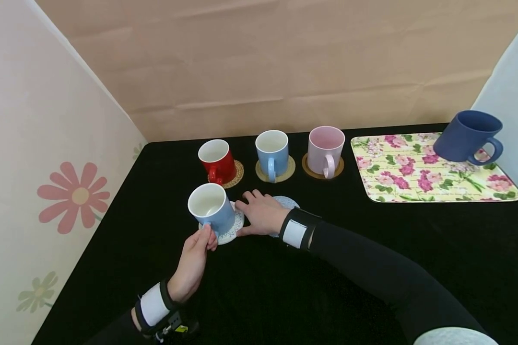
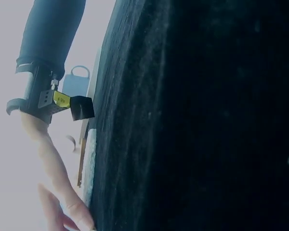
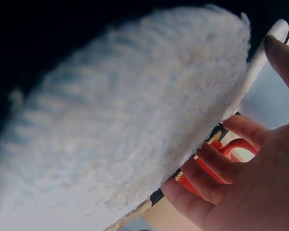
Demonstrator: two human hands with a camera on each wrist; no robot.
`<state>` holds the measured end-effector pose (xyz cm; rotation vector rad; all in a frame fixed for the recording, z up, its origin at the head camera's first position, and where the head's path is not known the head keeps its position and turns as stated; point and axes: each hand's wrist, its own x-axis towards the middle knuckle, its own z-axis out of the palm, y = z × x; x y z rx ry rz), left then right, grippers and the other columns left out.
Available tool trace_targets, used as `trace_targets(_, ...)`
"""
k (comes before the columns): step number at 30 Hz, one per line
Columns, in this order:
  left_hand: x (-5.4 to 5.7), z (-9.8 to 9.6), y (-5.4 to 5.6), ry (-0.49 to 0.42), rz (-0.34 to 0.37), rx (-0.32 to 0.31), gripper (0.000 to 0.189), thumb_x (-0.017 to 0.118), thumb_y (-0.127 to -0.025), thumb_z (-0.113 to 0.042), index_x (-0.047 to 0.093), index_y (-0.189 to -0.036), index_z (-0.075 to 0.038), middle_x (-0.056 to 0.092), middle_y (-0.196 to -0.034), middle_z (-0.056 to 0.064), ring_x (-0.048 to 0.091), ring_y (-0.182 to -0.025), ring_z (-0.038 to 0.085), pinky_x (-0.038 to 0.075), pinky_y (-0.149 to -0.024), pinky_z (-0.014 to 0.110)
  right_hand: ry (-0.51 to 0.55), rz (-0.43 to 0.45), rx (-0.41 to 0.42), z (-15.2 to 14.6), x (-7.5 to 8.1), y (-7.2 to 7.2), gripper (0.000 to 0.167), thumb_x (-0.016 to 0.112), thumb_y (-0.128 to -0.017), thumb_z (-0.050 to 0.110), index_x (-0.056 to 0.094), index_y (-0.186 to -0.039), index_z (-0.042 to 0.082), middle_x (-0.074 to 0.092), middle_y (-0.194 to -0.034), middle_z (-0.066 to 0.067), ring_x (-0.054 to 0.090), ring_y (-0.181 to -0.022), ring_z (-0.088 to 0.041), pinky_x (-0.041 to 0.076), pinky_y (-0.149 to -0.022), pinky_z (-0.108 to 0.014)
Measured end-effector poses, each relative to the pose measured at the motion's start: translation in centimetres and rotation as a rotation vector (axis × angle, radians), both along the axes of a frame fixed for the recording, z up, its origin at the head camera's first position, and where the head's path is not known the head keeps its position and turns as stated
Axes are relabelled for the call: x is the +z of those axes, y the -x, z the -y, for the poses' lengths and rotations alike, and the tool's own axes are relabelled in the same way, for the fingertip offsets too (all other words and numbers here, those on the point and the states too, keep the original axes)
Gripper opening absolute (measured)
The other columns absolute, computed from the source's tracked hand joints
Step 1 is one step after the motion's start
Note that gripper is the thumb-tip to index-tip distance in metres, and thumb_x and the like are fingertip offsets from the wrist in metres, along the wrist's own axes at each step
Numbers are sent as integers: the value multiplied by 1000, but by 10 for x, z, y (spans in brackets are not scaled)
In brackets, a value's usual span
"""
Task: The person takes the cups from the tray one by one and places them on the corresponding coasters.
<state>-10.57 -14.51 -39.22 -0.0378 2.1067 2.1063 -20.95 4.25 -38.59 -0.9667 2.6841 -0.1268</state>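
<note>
My left hand [image 1: 195,256] pinches the handle of a light blue mug [image 1: 217,213] with a white inside. The mug sits over a white lacy coaster [image 1: 237,225], which shows past its right side and front. Beside that coaster, my right hand [image 1: 263,213] has its fingers spread, with the thumb and index finger at the coaster's right edge. Under the right palm and wrist lies a light blue round coaster [image 1: 287,202], partly hidden. The right wrist view shows this coaster [image 3: 125,106] large in front of the right hand [image 3: 250,183].
Behind stand a red mug [image 1: 219,160], another light blue mug [image 1: 272,155] and a pink mug [image 1: 325,148], each on a woven coaster. A dark blue mug [image 1: 466,136] rests on a floral placemat [image 1: 397,184] at right. A pale round object [image 1: 455,336] shows at the bottom.
</note>
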Motion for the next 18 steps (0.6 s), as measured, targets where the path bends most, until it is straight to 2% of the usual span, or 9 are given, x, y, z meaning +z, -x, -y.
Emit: trace_targets(18, 1, -1, 1, 28, 11, 32, 38, 31, -108, -26, 46, -77, -10, 41, -79, 5, 44, -77, 18, 39, -79, 30, -19, -4, -3, 1, -4, 3, 81, 64, -83, 64, 42, -147, 20, 40, -145, -13, 43, -125, -29, 45, -93, -41)
